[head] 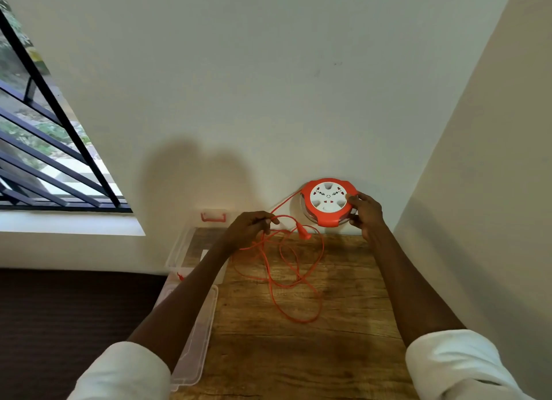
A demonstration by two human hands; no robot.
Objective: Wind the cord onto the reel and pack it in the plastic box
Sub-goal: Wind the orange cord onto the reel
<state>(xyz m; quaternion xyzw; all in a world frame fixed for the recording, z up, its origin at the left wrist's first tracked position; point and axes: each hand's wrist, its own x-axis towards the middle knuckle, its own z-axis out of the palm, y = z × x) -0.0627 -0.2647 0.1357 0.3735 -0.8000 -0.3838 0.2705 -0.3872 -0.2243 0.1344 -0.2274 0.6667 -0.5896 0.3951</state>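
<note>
Right hand [366,211] grips the reel [328,202] at the tabletop's [343,325] far edge, left hand [249,228] pinches the cord [295,283], mostly loose; box [179,250] waits open, left edge.

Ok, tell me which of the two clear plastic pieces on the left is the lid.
The flat clear piece nearest the person, under the left forearm, is the lid. The other, the box, lies farther back, is deeper, and has a red handle at its far end.

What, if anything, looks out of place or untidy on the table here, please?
Only the orange cord: most of it sprawls in loose, overlapping loops on the wooden table, not yet wound onto the reel. Nothing looks spilled or broken.
</note>
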